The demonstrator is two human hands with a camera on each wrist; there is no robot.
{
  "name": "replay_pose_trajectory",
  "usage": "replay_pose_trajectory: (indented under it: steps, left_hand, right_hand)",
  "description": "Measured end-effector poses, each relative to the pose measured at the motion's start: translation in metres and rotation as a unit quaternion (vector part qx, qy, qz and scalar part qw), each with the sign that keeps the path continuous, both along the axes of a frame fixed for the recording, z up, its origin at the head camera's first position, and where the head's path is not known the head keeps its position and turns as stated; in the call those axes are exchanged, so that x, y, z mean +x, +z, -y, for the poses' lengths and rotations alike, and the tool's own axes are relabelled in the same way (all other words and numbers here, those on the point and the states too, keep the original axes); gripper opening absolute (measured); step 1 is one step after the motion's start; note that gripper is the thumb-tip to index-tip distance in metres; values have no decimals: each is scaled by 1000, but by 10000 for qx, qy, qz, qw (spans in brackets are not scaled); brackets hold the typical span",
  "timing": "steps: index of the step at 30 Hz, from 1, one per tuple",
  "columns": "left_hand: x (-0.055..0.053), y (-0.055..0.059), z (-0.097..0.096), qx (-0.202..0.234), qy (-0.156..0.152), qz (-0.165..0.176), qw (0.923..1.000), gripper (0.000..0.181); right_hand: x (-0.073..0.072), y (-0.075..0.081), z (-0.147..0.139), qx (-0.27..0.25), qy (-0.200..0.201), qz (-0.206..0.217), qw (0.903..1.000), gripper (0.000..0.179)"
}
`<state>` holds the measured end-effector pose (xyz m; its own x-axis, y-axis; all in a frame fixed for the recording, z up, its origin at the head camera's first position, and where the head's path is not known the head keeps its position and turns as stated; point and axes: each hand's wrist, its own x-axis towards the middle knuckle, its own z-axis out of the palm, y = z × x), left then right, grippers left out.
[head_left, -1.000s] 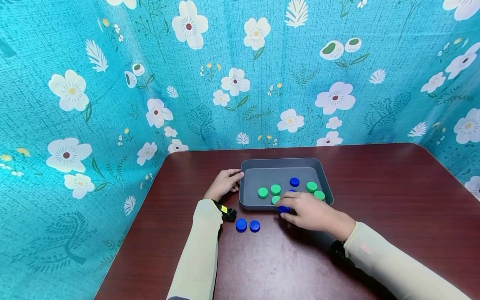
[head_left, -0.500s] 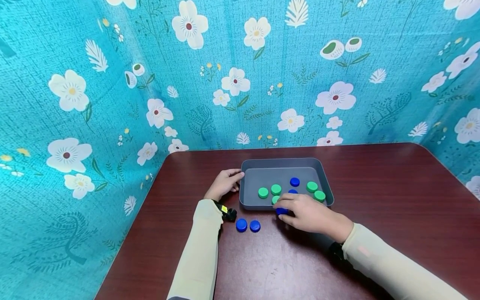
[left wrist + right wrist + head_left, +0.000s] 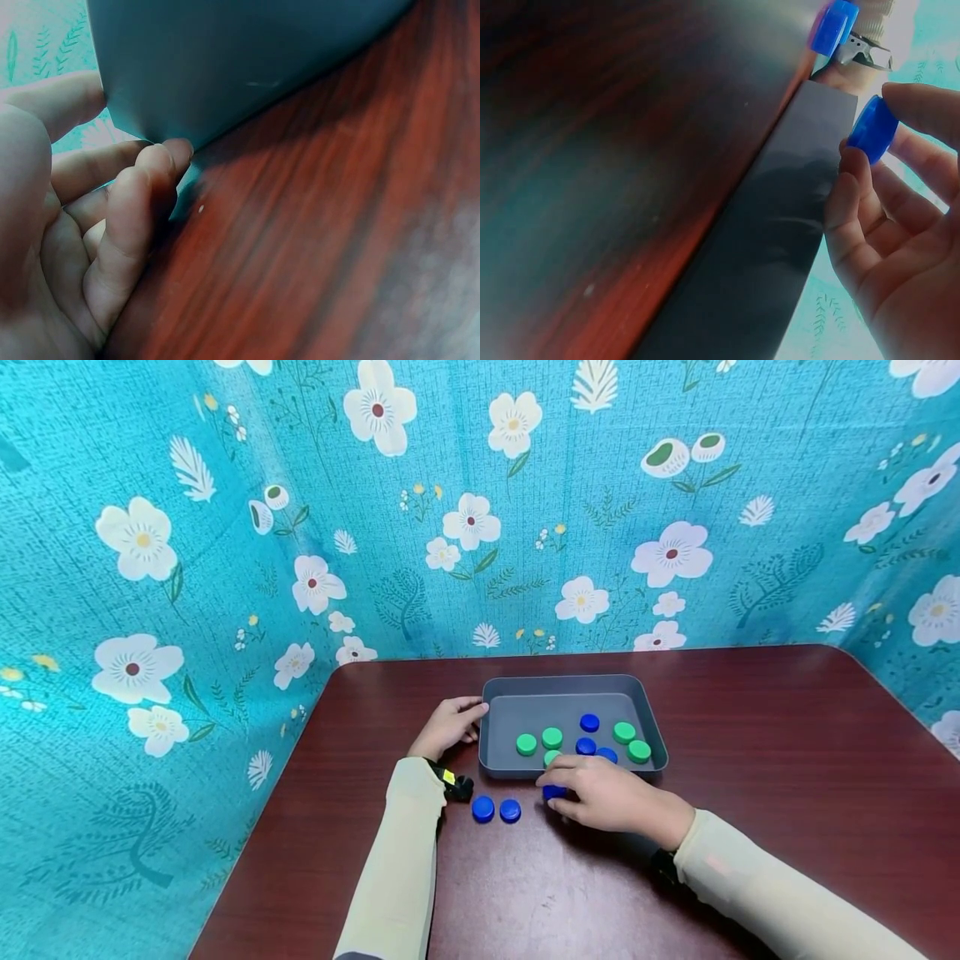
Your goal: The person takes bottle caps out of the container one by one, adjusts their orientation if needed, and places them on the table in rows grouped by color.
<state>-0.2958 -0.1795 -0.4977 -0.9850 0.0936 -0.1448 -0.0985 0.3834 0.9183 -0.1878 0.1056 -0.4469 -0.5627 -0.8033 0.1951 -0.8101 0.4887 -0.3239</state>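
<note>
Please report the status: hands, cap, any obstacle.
Right hand: pinching blue cap, outside tray. Left hand: holding tray's left side. Two other caps on table nearby, possible obstacle.

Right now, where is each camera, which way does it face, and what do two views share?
Head: on the head, facing forward and down at tray and table; left hand, right hand and both sleeves show.
Left wrist: on that wrist, facing the tray's outer wall; left hand shows.
Right wrist: on that wrist, facing along the tray's outer wall; right hand shows, holding a blue cap.
Head and right wrist share that cap.
</note>
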Motion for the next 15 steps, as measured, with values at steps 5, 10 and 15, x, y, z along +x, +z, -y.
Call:
replay_pose_trajectory:
  steps: [5,10,15]
  left_hand:
    - [0,-1,0,29,-18,-9,10000,53]
    - [0,-1,0,44,-14,5,10000,52]
    - [-1,0,1,27,-11,-36,10000,49]
  right_hand:
    - [0,0,3,13,116,47,9999,26]
    - [0,-2,6,54,208,92,9997,26]
    - [-1,-2,10,88,383,-32,9992,26]
